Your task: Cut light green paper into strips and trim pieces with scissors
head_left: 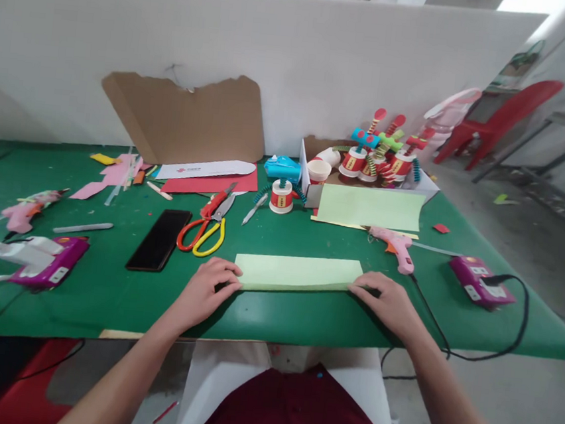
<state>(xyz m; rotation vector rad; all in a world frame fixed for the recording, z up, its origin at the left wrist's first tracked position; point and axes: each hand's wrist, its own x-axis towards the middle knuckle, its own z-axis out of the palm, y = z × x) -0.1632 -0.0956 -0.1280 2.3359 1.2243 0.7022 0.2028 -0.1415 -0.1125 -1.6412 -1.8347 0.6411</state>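
Observation:
A long strip of pale green paper (301,271) lies in front of me, its near edge folded up in a narrow band. My left hand (215,284) pinches its left end between thumb and fingers. At the opposite end my right hand (381,298) pinches the near corner the same way. Left of the strip are scissors (205,231) with one orange and one yellow handle, and a red-handled utility knife (217,200). Beyond the strip stands a small paper-cup figure (281,195) with coiled green arms and a blue top.
A pink glue gun (395,246) and purple power strip (483,282) sit right; another glue gun (31,209) and power strip (52,263) sit left. A black phone (158,240) lies near the scissors. Behind stand a box (309,191) of figures, green paper (373,208) and cardboard (196,120).

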